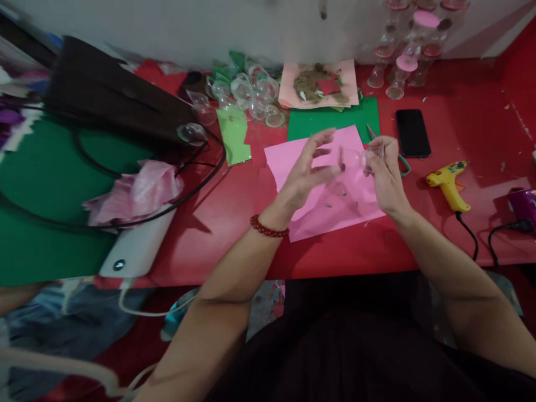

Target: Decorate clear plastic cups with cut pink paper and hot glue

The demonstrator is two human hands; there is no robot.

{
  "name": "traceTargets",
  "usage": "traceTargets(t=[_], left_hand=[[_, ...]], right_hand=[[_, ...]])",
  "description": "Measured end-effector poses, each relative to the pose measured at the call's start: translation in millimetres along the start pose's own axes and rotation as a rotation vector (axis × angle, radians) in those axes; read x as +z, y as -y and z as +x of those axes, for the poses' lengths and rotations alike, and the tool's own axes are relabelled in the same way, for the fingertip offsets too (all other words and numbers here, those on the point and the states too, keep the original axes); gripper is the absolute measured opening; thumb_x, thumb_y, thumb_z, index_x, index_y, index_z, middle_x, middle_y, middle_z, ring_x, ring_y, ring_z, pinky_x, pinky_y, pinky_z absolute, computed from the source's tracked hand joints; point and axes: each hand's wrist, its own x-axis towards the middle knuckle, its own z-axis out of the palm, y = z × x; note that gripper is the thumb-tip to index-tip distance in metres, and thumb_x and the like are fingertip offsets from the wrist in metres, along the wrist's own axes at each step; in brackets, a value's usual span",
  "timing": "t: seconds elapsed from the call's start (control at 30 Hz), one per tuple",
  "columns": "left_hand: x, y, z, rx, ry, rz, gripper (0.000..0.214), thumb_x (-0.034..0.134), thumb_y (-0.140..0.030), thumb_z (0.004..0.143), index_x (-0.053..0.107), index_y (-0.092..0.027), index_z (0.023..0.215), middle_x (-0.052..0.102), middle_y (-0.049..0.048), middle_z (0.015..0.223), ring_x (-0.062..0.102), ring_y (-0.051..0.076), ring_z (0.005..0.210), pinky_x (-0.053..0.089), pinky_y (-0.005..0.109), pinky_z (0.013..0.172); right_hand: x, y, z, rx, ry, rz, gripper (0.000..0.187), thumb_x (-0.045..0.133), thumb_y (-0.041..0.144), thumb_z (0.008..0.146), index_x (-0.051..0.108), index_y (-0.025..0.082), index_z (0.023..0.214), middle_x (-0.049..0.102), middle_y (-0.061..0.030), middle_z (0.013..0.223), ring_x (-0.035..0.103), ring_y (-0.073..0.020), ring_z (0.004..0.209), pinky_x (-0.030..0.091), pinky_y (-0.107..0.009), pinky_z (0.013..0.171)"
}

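Note:
Over a pink paper sheet [318, 218] on the red table [234, 223], both my hands are raised. My right hand [387, 173] grips a small clear plastic cup [355, 159] by its right side. My left hand [307, 167], with a red bead bracelet on the wrist, hovers just left of the cup with fingers spread and curled, holding nothing. Scissors [402, 164] lie partly hidden behind my right hand.
A black phone [412, 132] and a yellow glue gun [448, 181] lie to the right. Clear cups [251, 95], green sheets [335, 120] and a paper with brown material [318, 84] sit at the back. A dark bag [113, 95], cables and a power bank [138, 248] lie left.

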Motion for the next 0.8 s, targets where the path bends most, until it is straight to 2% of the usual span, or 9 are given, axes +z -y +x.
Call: traceTargets(t=[0.1,0.2,0.3,0.37,0.43,0.5,0.6,0.7,0.8], left_hand=[[-1.1,13,-2,0.087,0.042,0.332,0.083,0.100,-0.048,0.063,0.068,-0.032,0.138,0.062,0.0106,0.148,0.062,0.033,0.126,0.059,0.045,0.098],[4.4,20,-4,0.111,-0.007,0.443,0.057,0.096,-0.034,0.069,0.074,-0.025,0.121,0.071,0.0104,0.129,0.063,0.032,0.124,0.054,0.050,0.109],[7.6,20,-4,-0.027,-0.013,0.229,0.043,0.091,-0.030,0.071,0.074,-0.023,0.110,0.075,0.0067,0.114,0.068,0.027,0.112,0.055,0.048,0.106],[8.6,17,-3,-0.140,0.032,0.004,0.044,0.091,-0.032,0.073,0.073,-0.023,0.112,0.076,0.0049,0.109,0.070,0.024,0.104,0.059,0.043,0.096],[9.8,13,-4,-0.197,0.069,-0.137,0.047,0.092,-0.033,0.072,0.072,-0.024,0.113,0.076,0.0037,0.106,0.071,0.022,0.100,0.059,0.041,0.091],[11.4,10,-4,-0.212,0.082,-0.187,0.048,0.095,-0.031,0.069,0.072,-0.024,0.111,0.076,0.0027,0.104,0.071,0.021,0.099,0.060,0.039,0.091],[13.3,10,-5,-0.211,0.083,-0.221,0.048,0.097,-0.031,0.067,0.074,-0.025,0.109,0.077,0.0021,0.106,0.072,0.020,0.102,0.059,0.039,0.096],[12.8,14,-4,-0.169,0.064,-0.220,0.052,0.099,-0.033,0.065,0.074,-0.025,0.110,0.077,0.0017,0.109,0.072,0.020,0.105,0.058,0.040,0.101],[10.1,17,-3,-0.088,0.035,-0.151,0.058,0.101,-0.033,0.062,0.074,-0.026,0.114,0.076,0.0027,0.115,0.071,0.021,0.109,0.057,0.040,0.102]], right_hand=[[-6,-3,3,-0.014,-0.013,-0.033,0.036,0.070,0.055,0.098,0.057,0.031,0.121,0.059,-0.0083,0.129,0.059,-0.0275,0.123,0.058,-0.047,0.102],[-1,-2,-1,-0.012,0.061,-0.021,0.056,0.083,0.054,0.087,0.057,0.032,0.131,0.056,-0.0093,0.137,0.058,-0.0272,0.122,0.060,-0.045,0.097],[4,-1,-4,-0.015,0.091,0.022,0.081,0.093,0.053,0.076,0.052,0.035,0.143,0.053,-0.0109,0.146,0.061,-0.0268,0.116,0.062,-0.042,0.085],[4,-1,-2,-0.023,0.086,0.027,0.087,0.094,0.054,0.074,0.050,0.037,0.147,0.052,-0.0106,0.148,0.063,-0.0251,0.110,0.062,-0.040,0.080],[2,-1,0,-0.037,0.078,0.018,0.089,0.093,0.057,0.074,0.050,0.036,0.149,0.053,-0.0103,0.148,0.063,-0.0230,0.104,0.061,-0.038,0.077],[1,2,1,-0.045,0.067,0.011,0.087,0.091,0.061,0.075,0.051,0.035,0.148,0.055,-0.0104,0.145,0.063,-0.0217,0.101,0.061,-0.037,0.076],[1,9,1,-0.040,0.005,0.034,0.065,0.077,0.071,0.087,0.059,0.033,0.136,0.062,-0.0088,0.135,0.064,-0.0197,0.095,0.059,-0.035,0.078],[-1,11,1,-0.031,-0.140,0.109,0.047,0.057,0.074,0.099,0.065,0.031,0.114,0.067,-0.0040,0.111,0.062,-0.0154,0.081,0.057,-0.032,0.075],[-5,8,4,-0.016,-0.288,0.152,0.047,0.053,0.074,0.102,0.060,0.028,0.093,0.060,0.0002,0.088,0.054,-0.0122,0.066,0.049,-0.028,0.060]])
